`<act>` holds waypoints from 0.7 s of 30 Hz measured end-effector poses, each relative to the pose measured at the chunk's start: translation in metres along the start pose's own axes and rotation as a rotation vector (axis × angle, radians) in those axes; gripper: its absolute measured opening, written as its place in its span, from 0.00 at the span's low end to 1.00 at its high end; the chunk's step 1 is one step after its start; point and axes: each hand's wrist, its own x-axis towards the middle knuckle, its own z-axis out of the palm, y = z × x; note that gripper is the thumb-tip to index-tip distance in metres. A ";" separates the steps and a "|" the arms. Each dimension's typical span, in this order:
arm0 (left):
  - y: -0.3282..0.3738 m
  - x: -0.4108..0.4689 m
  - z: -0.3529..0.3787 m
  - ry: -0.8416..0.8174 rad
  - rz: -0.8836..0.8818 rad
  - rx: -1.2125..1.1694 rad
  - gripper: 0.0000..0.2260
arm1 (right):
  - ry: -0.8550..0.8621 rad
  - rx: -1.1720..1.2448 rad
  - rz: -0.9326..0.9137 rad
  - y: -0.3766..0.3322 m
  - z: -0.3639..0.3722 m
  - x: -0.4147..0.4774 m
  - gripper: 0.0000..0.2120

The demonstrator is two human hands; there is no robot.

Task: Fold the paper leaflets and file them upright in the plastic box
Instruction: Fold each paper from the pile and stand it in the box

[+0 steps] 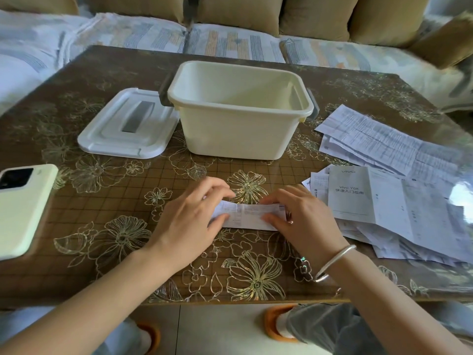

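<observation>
- left hand (189,216) and right hand (302,219) each pinch one end of a folded leaflet (249,218), flat on the table (107,206) near its front edge.
- plastic box (230,134) open beyond; unfolded leaflets (384,201) piled right.

A home living room: a sofa (230,44) with a striped seat cover and tan back cushions (240,11) runs behind a low bench (102,201) covered in a brown, gold-flowered glossy sheet. Below its near edge show pale floor tiles (217,329) and orange slippers (275,326).
</observation>
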 end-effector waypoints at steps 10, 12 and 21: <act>0.003 -0.005 0.007 0.050 0.107 0.046 0.08 | -0.215 -0.162 0.092 -0.018 -0.020 0.025 0.17; 0.006 -0.005 0.006 0.051 0.028 -0.047 0.06 | -0.283 -0.238 0.106 -0.024 -0.022 0.032 0.26; 0.009 -0.002 0.009 -0.021 -0.123 -0.161 0.12 | -0.534 -0.230 0.188 -0.028 -0.027 0.051 0.28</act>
